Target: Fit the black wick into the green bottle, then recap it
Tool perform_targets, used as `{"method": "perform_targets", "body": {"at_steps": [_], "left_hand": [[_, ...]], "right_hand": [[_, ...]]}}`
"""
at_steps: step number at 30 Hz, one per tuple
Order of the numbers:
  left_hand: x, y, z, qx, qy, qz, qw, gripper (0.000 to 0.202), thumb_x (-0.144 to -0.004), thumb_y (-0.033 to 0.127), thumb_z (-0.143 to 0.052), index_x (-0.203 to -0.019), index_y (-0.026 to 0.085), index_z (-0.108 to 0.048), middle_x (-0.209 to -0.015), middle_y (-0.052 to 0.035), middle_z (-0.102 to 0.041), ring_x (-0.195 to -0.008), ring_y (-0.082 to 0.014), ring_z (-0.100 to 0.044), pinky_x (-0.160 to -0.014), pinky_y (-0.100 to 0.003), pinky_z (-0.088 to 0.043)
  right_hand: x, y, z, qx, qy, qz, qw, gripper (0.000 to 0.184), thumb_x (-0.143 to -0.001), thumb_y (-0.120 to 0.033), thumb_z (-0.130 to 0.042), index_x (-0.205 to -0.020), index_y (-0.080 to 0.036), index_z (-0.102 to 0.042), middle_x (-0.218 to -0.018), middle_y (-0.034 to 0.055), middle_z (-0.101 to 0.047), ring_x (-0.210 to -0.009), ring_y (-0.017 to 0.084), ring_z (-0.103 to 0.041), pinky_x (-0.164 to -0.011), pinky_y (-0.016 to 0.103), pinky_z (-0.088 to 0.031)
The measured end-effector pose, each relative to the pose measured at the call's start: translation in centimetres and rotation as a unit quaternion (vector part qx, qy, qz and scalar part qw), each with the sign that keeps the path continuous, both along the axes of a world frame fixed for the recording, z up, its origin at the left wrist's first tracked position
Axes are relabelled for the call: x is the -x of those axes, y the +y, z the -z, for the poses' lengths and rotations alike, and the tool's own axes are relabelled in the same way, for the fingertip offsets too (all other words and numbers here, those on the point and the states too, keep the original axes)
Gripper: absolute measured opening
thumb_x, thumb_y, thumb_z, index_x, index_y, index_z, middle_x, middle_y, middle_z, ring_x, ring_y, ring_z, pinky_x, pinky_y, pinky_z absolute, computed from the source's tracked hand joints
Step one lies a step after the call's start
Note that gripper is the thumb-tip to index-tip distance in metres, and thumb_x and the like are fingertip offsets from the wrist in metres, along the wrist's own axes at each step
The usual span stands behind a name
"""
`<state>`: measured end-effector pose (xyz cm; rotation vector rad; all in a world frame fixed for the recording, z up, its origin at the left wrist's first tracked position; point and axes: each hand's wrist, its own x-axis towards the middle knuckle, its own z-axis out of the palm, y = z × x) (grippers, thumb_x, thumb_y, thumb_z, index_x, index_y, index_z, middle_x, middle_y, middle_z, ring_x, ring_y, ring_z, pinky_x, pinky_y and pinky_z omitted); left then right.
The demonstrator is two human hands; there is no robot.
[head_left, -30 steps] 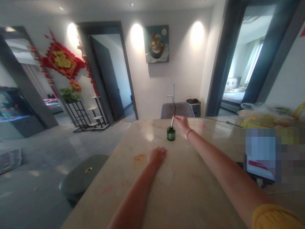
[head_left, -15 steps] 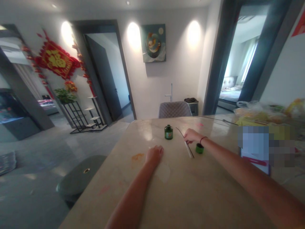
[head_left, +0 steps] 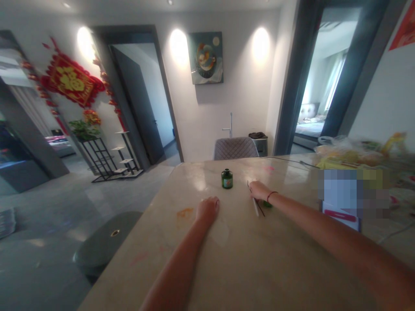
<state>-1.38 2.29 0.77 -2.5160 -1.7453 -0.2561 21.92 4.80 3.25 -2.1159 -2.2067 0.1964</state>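
A small green glass bottle (head_left: 227, 179) stands uncapped on the pale marble table (head_left: 246, 259). My right hand (head_left: 258, 190) rests on the table to the right of it, fingers closed on a thin white stick with a dark wick end (head_left: 255, 206). Its green cap (head_left: 267, 203) lies just under my right wrist, mostly hidden. My left hand (head_left: 207, 209) lies palm down on the table nearer me, fingers curled and holding nothing.
An orange stain (head_left: 184, 212) marks the table left of my left hand. Bags and clutter (head_left: 350, 155) fill the table's right side. A grey chair (head_left: 235, 148) stands at the far end, a round stool (head_left: 106, 242) at the left.
My right hand drew the stick out of the bottle, moved right and down to the table beside the green cap. The left hand stayed put.
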Motion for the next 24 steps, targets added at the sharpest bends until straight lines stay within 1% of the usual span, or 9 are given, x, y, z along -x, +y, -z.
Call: {"method": "perform_targets", "body": {"at_steps": [5,7,9,13,17,19,21,23,24], "left_hand": [[0.1,0.0,0.1,0.000,-0.003,-0.002,1.000,0.032,-0.090,0.029,-0.029,-0.099,0.018,-0.058,-0.097,-0.0086,-0.063,-0.090,-0.0187,-0.059,-0.075,-0.029,-0.043],[0.1,0.0,0.1,0.000,-0.004,-0.003,1.000,0.032,-0.090,0.029,-0.029,-0.099,0.018,-0.058,-0.097,-0.0085,-0.063,-0.090,-0.0187,-0.059,-0.076,-0.029,-0.043],[0.1,0.0,0.1,0.000,-0.005,-0.005,1.000,0.031,-0.090,0.029,-0.030,-0.099,0.018,-0.058,-0.098,-0.0084,-0.063,-0.090,-0.0186,-0.059,-0.076,-0.029,-0.043],[0.0,0.1,0.1,0.002,-0.007,-0.006,1.000,0.031,-0.090,0.029,-0.030,-0.098,0.018,-0.058,-0.096,-0.0082,-0.064,-0.088,-0.0185,-0.060,-0.074,-0.028,-0.043],[0.0,0.0,0.0,0.003,-0.008,-0.010,1.000,0.031,-0.089,0.029,-0.030,-0.099,0.019,-0.057,-0.097,-0.0077,-0.064,-0.089,-0.0185,-0.060,-0.074,-0.028,-0.043],[0.0,0.0,0.0,0.005,-0.007,-0.011,1.000,0.031,-0.089,0.029,-0.030,-0.099,0.018,-0.057,-0.098,-0.0079,-0.064,-0.089,-0.0184,-0.059,-0.075,-0.028,-0.043],[0.0,-0.1,-0.1,0.008,-0.005,-0.011,1.000,0.031,-0.089,0.029,-0.030,-0.098,0.019,-0.057,-0.098,-0.0079,-0.063,-0.090,-0.0183,-0.059,-0.075,-0.028,-0.043],[0.0,-0.1,-0.1,0.010,-0.004,-0.011,1.000,0.031,-0.089,0.030,-0.030,-0.097,0.019,-0.057,-0.097,-0.0077,-0.063,-0.089,-0.0182,-0.059,-0.075,-0.028,-0.043],[0.0,-0.1,-0.1,0.010,-0.004,-0.011,1.000,0.031,-0.089,0.030,-0.030,-0.097,0.019,-0.057,-0.097,-0.0076,-0.063,-0.089,-0.0182,-0.059,-0.075,-0.028,-0.043]], "right_hand": [[-0.7,-0.1,-0.8,-0.032,-0.012,0.011,0.999,0.031,-0.071,-0.023,-0.056,-0.097,-0.008,-0.065,-0.098,0.0202,-0.065,-0.090,0.027,-0.062,-0.068,0.028,-0.046],[-1.7,-0.1,-1.7,-0.029,-0.018,0.020,0.999,0.032,-0.070,-0.031,-0.058,-0.094,-0.011,-0.066,-0.095,0.0177,-0.066,-0.088,0.026,-0.063,-0.066,0.028,-0.046],[-2.7,0.0,-2.5,0.007,-0.025,0.019,0.999,0.030,-0.062,-0.034,-0.066,-0.082,-0.013,-0.069,-0.083,0.0128,-0.068,-0.081,0.024,-0.063,-0.063,0.027,-0.045],[-3.8,-0.2,-3.4,0.110,-0.035,0.004,0.993,0.018,-0.047,-0.026,-0.074,-0.055,-0.013,-0.065,-0.053,0.0059,-0.061,-0.063,0.022,-0.062,-0.054,0.026,-0.045],[-3.6,0.3,-4.3,0.163,-0.024,-0.015,0.986,0.016,-0.043,-0.015,-0.073,-0.043,-0.011,-0.058,-0.041,0.0041,-0.053,-0.052,0.021,-0.058,-0.048,0.028,-0.044],[-3.6,1.2,-5.1,0.147,0.005,-0.024,0.989,0.016,-0.049,-0.019,-0.071,-0.046,-0.011,-0.058,-0.043,0.0034,-0.054,-0.050,0.018,-0.057,-0.047,0.027,-0.045],[-3.7,2.2,-5.8,0.129,0.071,-0.034,0.989,0.015,-0.056,-0.022,-0.067,-0.051,-0.011,-0.059,-0.048,0.0032,-0.057,-0.050,0.014,-0.056,-0.049,0.024,-0.046],[-3.8,3.3,-6.2,0.115,0.201,-0.037,0.972,0.014,-0.061,-0.023,-0.065,-0.057,-0.010,-0.060,-0.054,0.0035,-0.060,-0.051,0.012,-0.057,-0.053,0.022,-0.049],[-3.8,3.7,-6.1,0.110,0.282,-0.035,0.953,0.014,-0.063,-0.023,-0.064,-0.060,-0.010,-0.060,-0.056,0.0040,-0.061,-0.052,0.011,-0.057,-0.055,0.022,-0.050]]}}
